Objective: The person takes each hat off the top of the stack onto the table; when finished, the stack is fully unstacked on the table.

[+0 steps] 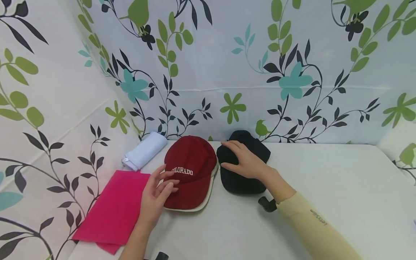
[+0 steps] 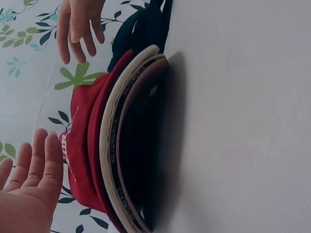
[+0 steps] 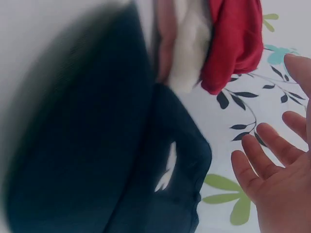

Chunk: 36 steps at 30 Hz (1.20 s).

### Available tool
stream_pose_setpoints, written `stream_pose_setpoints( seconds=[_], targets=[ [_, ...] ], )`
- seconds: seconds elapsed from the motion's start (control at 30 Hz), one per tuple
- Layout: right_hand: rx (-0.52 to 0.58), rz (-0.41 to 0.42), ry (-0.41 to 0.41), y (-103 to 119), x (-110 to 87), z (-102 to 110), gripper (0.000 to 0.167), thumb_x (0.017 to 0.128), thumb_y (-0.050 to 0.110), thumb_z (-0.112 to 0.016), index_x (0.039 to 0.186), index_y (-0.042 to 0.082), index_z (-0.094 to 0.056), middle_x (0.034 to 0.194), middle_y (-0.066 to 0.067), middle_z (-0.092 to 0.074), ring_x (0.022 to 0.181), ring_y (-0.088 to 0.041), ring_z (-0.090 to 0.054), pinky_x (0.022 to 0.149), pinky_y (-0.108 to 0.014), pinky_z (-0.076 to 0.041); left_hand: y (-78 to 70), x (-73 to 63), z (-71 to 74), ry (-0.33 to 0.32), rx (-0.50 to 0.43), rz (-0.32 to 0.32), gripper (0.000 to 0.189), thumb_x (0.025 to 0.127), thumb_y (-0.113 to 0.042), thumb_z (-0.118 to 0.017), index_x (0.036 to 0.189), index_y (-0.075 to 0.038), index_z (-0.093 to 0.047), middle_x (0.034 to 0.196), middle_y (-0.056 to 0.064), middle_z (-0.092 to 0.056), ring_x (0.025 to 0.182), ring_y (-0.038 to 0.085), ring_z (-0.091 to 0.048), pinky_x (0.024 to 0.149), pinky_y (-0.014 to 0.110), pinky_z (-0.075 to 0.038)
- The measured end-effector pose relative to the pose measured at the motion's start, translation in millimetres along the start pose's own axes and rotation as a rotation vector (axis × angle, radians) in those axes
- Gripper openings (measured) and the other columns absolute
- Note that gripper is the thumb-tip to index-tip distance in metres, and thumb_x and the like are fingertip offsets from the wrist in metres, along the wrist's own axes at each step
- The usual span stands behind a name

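Both my hands loose over the caps, fingers holding nothing

My left hand (image 1: pixel 152 202) is at the near left of the red cap (image 1: pixel 191 151), its fingers relaxed and lightly bent, with nothing between them. From my head the fingertips overlap the white COLORADO lettering; whether they brush the cloth I cannot tell. My right hand (image 1: pixel 245 160) hangs above the black cap (image 1: pixel 242 184), fingers spread and slightly bent; from my right wrist I see a gap between them and that cap.

The red cap sits on top of a stack, its brim toward me. Under it come a cream cap (image 3: pixel 188 53) and a pinkish one (image 3: pixel 166 43). The black cap lies just to the right, brim also near me.

Left of the stack, a bright pink cloth (image 1: pixel 113 206) lies flat on the white table (image 1: pixel 325 173), and beyond it, at the far left, is a pale blue rolled cloth (image 1: pixel 146 150). A yellow sleeve (image 1: pixel 312 220) covers my right forearm. A leaf-patterned curtain (image 1: pixel 211 65) hangs at the far side.
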State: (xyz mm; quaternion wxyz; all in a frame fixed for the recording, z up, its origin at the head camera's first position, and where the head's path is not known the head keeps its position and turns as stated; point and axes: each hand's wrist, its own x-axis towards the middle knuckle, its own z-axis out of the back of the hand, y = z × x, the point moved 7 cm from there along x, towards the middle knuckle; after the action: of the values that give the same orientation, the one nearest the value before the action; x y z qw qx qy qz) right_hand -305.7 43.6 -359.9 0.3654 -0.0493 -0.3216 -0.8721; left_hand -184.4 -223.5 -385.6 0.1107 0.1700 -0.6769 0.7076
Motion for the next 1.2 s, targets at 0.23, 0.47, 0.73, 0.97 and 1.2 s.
stream_pose_setpoints(
  seconds=[0.23, 0.47, 0.73, 0.97, 1.2],
  targets=[
    [0.099, 0.02, -0.022, 13, 22.5, -5, 0.069, 0.092, 0.026, -0.075, 0.15, 0.006, -0.044, 0.145, -0.013, -0.048, 0.129, -0.03, -0.049, 0.106, -0.045, -0.045, 2.6, 4.4, 13.9, -0.036, 0.067, 0.046, 0.065, 0.093, 0.009, -0.062, 0.152, -0.003, -0.037, 0.134, 0.016, -0.053, 0.111, 0.016, -0.065, 0.086, 0.026, -0.056],
    [0.142, 0.001, -0.004, 21, 41.5, -16, 0.069, 0.092, 0.027, -0.075, 0.15, 0.006, -0.043, 0.145, -0.015, -0.049, 0.127, -0.032, -0.052, 0.102, -0.046, -0.048, 10.4, 9.3, 30.5, -0.045, 0.146, 0.122, 0.064, 0.096, -0.001, -0.065, 0.154, -0.007, -0.036, 0.138, 0.016, -0.052, 0.112, 0.013, -0.064, 0.086, 0.025, -0.055],
    [0.215, -0.007, 0.02, 24, 58.2, -27, 0.069, 0.093, 0.026, -0.073, 0.151, 0.005, -0.041, 0.135, -0.016, -0.054, 0.12, -0.031, -0.055, 0.095, -0.049, -0.052, 18.6, 10.4, 50.0, -0.062, 0.229, 0.174, 0.062, 0.097, -0.005, -0.066, 0.152, -0.01, -0.039, 0.137, 0.016, -0.053, 0.109, 0.01, -0.063, 0.084, 0.021, -0.054],
    [0.254, -0.033, 0.024, 24, 70.6, -31, 0.068, 0.093, 0.024, -0.073, 0.151, 0.005, -0.042, 0.132, -0.013, -0.057, 0.114, -0.025, -0.057, 0.092, -0.036, -0.054, 31.9, 7.2, 58.5, -0.045, 0.305, 0.267, 0.067, 0.095, -0.009, -0.07, 0.154, -0.016, -0.038, 0.139, 0.012, -0.053, 0.11, 0.008, -0.06, 0.084, 0.019, -0.053],
    [0.272, -0.064, 0.009, 23, 80.8, -36, 0.065, 0.094, 0.022, -0.073, 0.15, 0.007, -0.044, 0.126, -0.011, -0.059, 0.106, -0.022, -0.06, 0.088, -0.031, -0.055, 43.8, 7.6, 58.9, 0.028, 0.374, 0.359, 0.076, 0.092, -0.02, -0.076, 0.156, -0.02, -0.035, 0.144, 0.01, -0.049, 0.119, 0.027, -0.057, 0.083, 0.023, -0.055]
  ],
)
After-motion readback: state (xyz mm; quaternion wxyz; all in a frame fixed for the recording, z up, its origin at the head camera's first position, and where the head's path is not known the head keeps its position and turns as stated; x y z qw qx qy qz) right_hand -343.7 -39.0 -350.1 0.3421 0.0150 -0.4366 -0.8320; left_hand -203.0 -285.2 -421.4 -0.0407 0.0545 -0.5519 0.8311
